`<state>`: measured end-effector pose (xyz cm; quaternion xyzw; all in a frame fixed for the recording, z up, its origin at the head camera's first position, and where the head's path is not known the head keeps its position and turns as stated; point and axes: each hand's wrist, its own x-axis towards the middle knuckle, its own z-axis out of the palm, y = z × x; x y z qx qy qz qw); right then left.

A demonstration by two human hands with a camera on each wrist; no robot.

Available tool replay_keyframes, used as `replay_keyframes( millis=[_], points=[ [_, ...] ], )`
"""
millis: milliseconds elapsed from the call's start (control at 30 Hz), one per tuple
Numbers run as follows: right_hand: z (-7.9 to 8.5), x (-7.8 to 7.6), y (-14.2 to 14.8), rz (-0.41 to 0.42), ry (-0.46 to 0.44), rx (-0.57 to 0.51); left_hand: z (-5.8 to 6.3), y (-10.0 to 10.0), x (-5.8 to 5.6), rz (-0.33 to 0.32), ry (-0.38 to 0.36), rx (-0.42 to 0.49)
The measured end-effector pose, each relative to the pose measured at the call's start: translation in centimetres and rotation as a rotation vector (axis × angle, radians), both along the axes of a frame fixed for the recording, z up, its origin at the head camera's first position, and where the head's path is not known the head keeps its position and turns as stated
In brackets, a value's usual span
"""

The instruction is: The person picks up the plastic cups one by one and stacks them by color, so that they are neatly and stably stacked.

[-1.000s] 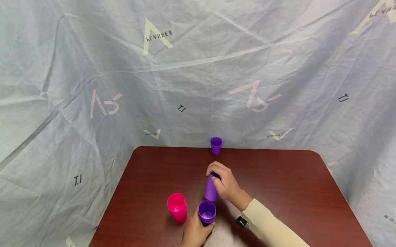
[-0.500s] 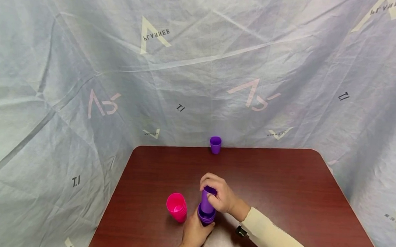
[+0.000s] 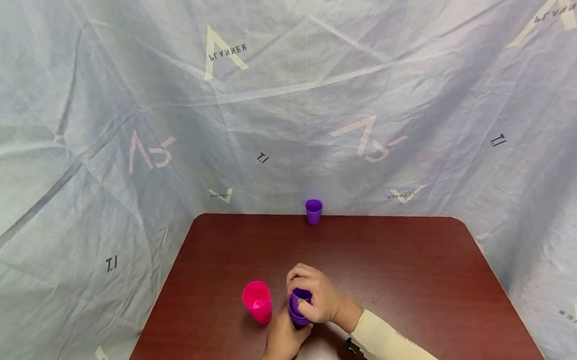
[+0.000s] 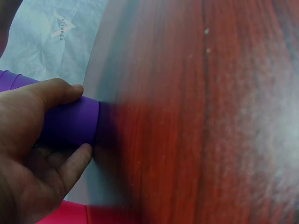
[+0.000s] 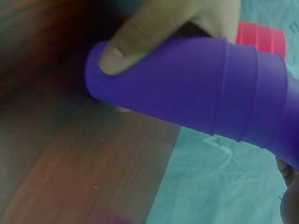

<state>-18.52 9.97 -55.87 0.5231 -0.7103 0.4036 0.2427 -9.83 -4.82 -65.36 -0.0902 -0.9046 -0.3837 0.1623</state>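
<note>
Low on the stack of purple cups (image 3: 298, 318), my left hand (image 3: 281, 338) wraps its thumb and fingers round the bottom cup. The right hand (image 3: 319, 298) grips another purple cup (image 3: 303, 294) by its rim, and that cup sits partly down inside the stack's mouth. In the right wrist view the stack (image 5: 177, 88) shows several stepped rims, with the top cup (image 5: 293, 112) entering at the right edge. The left wrist view shows the base of the stack (image 4: 79, 121) right at the tabletop.
Just left of my left hand stands a stack of pink cups (image 3: 262, 308). A single purple cup (image 3: 314, 212) stands upright at the table's far edge. The dark red wooden table (image 3: 400, 271) is enclosed by hanging grey sheets (image 3: 292, 94).
My right hand has come down and toward me, carrying the purple cup from behind the stack into its mouth. The left hand keeps its grip in place.
</note>
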Motion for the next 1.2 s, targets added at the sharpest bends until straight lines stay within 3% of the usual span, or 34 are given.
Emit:
replay_keyframes(
  millis=[267,500,567,633,767,1000,1200],
  points=[
    [-1.6,0.9,-0.4,-0.018,0.053,0.029,-1.0,-0.1,-0.4,-0.023,0.16,-0.045],
    [-2.9,1.8,-0.9,-0.091,0.097,0.094,-5.7,-0.8,-2.0,-0.057,0.362,-0.047],
    [-3.1,2.0,-1.0,-0.109,0.107,0.099,-5.8,-0.7,-2.0,-0.054,0.39,-0.063],
    [-3.3,2.0,-1.1,-0.128,0.111,0.104,-5.9,-0.7,-1.9,-0.03,0.361,-0.067],
    [-3.6,2.1,-1.5,-0.16,0.128,0.116,-5.1,-0.7,-1.4,-0.003,0.287,-0.081],
    [-3.9,2.7,-1.9,-0.224,0.123,0.095,-0.2,-0.3,0.4,-0.016,0.21,-0.001],
    [-4.0,3.0,-1.8,-0.246,0.097,0.05,1.5,0.1,0.8,-0.01,0.199,0.098]
  ],
)
